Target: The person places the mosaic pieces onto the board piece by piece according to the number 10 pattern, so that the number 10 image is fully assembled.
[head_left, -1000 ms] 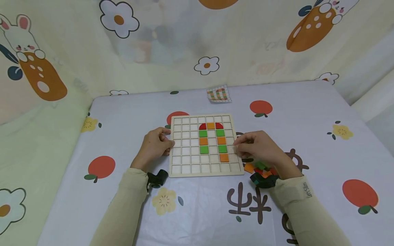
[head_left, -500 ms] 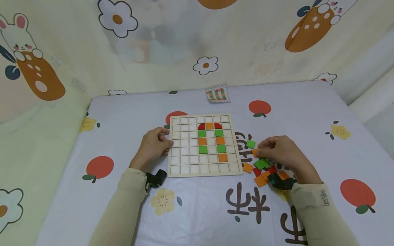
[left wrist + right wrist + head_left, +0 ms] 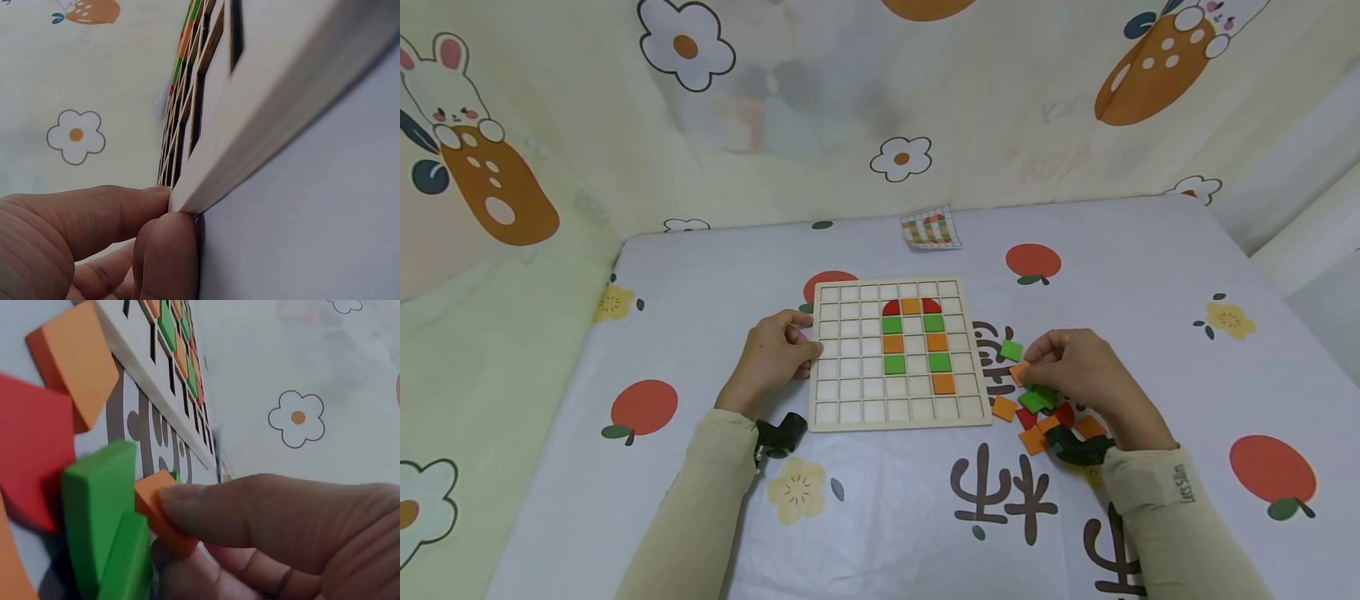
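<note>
A square wooden grid board [image 3: 850,379] lies flat on the table, with orange, green and red tiles set in some cells to the right of its middle. My left hand [image 3: 772,354] pinches the board's left edge; in the left wrist view its thumb [image 3: 106,215] is against the rim. Right of the board, my right hand [image 3: 1078,367] holds a small orange tile [image 3: 165,509] between thumb and finger. Close under that hand is a loose pile of tiles, among them a green tile [image 3: 100,512] and a red tile [image 3: 34,453].
A patterned card [image 3: 931,230] with a coloured grid lies behind the board. Single loose tiles sit near the pile: a green one [image 3: 1011,350] and an orange one [image 3: 1003,408] by the board's right edge. A printed curtain [image 3: 812,108] hangs behind the table.
My right hand has gone from the board's right edge to the loose tiles and now pinches an orange one. The left hand has stayed at the board's left edge.
</note>
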A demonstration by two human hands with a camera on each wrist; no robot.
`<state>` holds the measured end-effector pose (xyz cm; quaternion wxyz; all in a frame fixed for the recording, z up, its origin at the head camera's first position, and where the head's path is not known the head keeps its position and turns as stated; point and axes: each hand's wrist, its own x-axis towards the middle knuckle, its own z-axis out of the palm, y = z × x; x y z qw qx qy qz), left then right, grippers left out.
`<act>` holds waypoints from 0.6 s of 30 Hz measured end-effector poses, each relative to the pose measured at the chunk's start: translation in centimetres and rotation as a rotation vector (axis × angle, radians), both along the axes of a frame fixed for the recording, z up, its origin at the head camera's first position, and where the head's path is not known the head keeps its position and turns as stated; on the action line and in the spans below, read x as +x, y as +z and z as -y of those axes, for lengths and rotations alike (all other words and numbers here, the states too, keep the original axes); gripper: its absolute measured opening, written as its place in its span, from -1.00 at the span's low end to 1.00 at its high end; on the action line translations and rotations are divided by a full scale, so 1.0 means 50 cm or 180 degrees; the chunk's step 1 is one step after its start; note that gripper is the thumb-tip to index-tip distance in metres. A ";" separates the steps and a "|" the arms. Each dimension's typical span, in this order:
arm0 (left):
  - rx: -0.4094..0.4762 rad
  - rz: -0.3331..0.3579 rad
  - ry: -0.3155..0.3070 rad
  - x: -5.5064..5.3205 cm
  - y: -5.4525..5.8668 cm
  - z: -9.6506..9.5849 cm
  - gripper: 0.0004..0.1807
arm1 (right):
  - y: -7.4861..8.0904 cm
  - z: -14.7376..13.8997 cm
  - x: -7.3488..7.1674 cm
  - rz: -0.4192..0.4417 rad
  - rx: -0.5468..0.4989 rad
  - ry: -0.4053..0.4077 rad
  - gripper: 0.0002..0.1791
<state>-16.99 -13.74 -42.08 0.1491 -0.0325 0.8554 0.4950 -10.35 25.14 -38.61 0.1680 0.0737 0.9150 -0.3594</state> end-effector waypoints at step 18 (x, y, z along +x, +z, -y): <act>-0.0006 -0.0045 -0.0017 -0.002 -0.004 0.001 -0.54 | -0.005 0.053 -0.019 0.0205 -0.1278 0.0052 -0.71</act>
